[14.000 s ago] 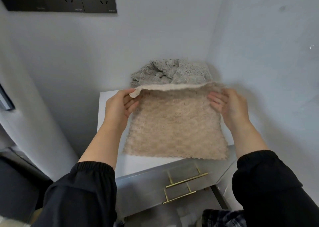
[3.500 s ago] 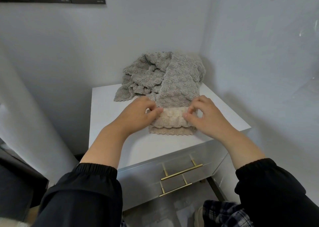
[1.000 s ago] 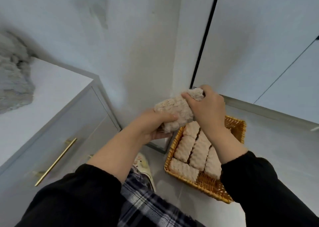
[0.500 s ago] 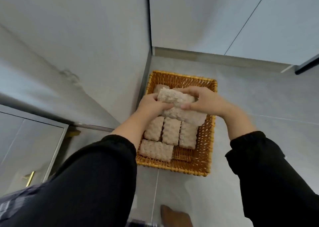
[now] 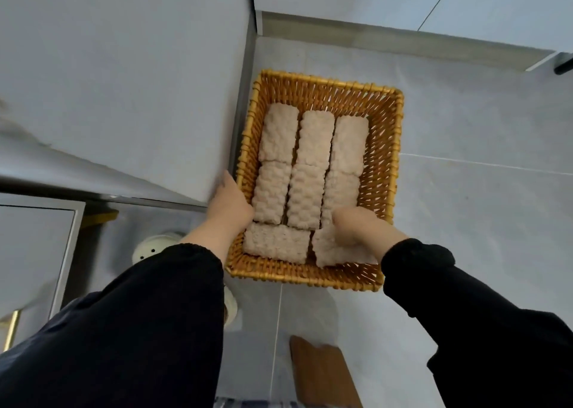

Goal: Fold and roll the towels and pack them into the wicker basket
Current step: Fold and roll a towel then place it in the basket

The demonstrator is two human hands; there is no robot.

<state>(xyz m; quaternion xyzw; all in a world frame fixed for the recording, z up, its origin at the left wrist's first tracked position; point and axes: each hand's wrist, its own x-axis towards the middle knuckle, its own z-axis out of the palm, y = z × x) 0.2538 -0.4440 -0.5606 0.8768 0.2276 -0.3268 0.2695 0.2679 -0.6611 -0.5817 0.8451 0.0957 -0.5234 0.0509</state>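
Observation:
A rectangular wicker basket (image 5: pixel 384 147) stands on the grey floor against a wall corner. Several beige rolled towels (image 5: pixel 305 190) lie in it in rows, with one roll lying crosswise at the near left (image 5: pixel 276 242). My right hand (image 5: pixel 359 229) presses another beige rolled towel (image 5: pixel 330 251) into the near right corner, fingers closed on it. My left hand (image 5: pixel 231 204) rests at the basket's left rim, touching the nearest rolls; its fingers are mostly hidden.
A white wall (image 5: pixel 124 81) runs along the basket's left side. The grey cabinet with a gold handle (image 5: pixel 12 330) is at the lower left. A white slipper (image 5: pixel 155 246) and a brown slipper (image 5: pixel 322 373) lie on the tile floor near me.
The roll that both hands held above the basket has come down into the near right corner. My left hand has let go and moved to the basket's left rim.

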